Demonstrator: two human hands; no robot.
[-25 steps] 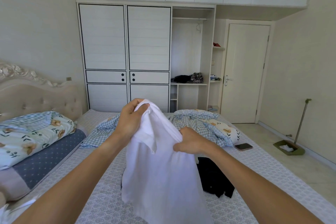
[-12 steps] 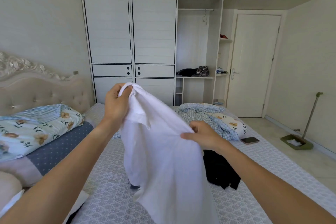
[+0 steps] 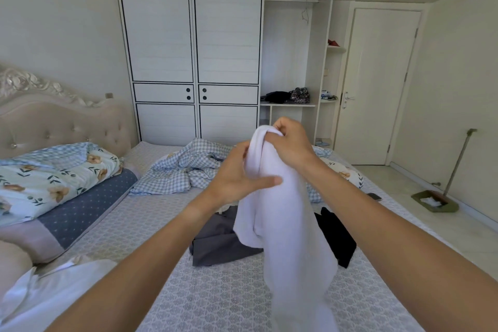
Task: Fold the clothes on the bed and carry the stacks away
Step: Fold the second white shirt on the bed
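Observation:
I hold a white garment point(image 3: 291, 237) up over the bed point(image 3: 221, 299). It hangs in a narrow bunched column from both hands. My right hand point(image 3: 292, 147) grips its top edge, fingers curled over the fabric. Just below and to the left, my left hand point(image 3: 237, 174) holds the cloth with its thumb across the front and its fingers behind. On the bed under the hanging cloth lie a grey garment point(image 3: 218, 242) and a black garment point(image 3: 341, 237). Another white garment point(image 3: 54, 288) lies at the lower left.
A blue checked quilt point(image 3: 183, 170) is heaped at the far end of the bed, a floral pillow point(image 3: 48, 178) lies by the headboard, and a phone point(image 3: 375, 196) sits near the right edge. Beyond stand the wardrobe point(image 3: 194, 56) and a shut door point(image 3: 377, 83). A dustpan point(image 3: 433, 203) is on the floor.
My hands have come together. The right hand rose to the garment's top and the left slid right beside it. The spread cloth is now bunched narrow, uncovering the grey garment.

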